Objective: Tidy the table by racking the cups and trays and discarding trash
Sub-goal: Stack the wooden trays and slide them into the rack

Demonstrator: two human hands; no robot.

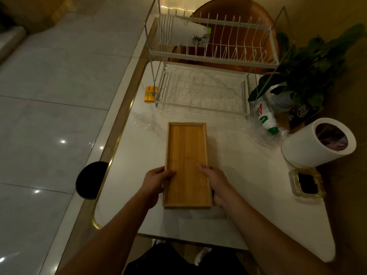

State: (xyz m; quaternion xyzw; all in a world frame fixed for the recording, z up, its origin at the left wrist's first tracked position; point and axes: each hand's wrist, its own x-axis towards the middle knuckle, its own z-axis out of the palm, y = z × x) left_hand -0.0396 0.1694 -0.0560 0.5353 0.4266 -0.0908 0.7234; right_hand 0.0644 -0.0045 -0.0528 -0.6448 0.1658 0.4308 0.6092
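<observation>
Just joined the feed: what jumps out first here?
A wooden tray at the table's centre, gripped at its near end by the left hand and right hand. Behind it stands a white two-tier dish rack with stacked paper cups lying on top.

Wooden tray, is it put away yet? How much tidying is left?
Done: a stack of white paper cups lies in the white wire dish rack. In hand: left hand and right hand grip the rectangular wooden tray. Left: racking it, binning the plastic bottle.
</observation>
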